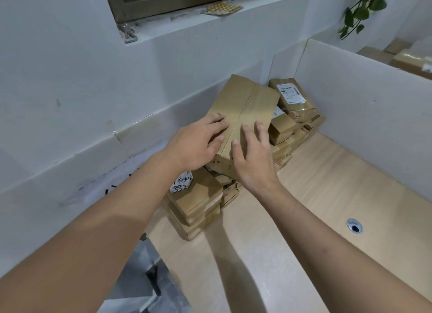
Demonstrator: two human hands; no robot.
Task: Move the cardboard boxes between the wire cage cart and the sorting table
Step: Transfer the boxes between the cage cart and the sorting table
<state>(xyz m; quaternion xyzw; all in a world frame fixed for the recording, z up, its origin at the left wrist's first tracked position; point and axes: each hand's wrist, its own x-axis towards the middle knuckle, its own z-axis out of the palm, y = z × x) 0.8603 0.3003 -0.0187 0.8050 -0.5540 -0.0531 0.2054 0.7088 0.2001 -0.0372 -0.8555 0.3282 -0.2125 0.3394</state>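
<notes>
The long taped box (245,102) lies tilted on top of the pile of boxes (198,202), in the far left corner of the sorting table (327,195). The left hand (198,146) and right hand (252,158) rest on its near end, fingers spread flat, clasping nothing. It looks stiff and perhaps light. The glossy tape may slip, so hold the long side edges.

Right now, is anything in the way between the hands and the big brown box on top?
Nothing visible. The left hand and right hand rest directly on the long brown taped cardboard box topping the pile.
</notes>
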